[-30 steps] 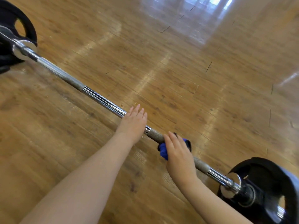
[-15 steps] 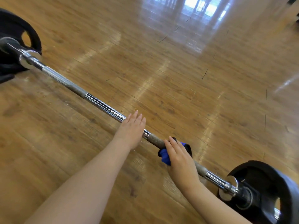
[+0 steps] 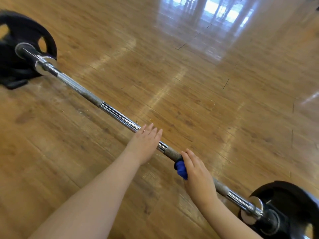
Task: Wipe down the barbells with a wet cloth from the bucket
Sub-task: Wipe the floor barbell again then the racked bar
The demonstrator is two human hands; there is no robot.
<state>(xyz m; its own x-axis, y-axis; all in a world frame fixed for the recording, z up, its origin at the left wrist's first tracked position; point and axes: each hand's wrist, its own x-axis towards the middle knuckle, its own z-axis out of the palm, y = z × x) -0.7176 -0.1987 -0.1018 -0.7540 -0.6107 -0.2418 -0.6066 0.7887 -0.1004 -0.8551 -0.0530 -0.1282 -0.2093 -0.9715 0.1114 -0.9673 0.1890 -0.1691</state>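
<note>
Head view: the barbell lies across the wooden floor, a black plate on its far-left end and another black plate at lower right. The left hand rests flat on the bar, fingers straight and relaxed, pointing away over the shaft. Just to the right of those fingers, the right hand grips a blue cloth wrapped round the bar's rough grip section, fingers curled over it. No bucket or other container shows.
</note>
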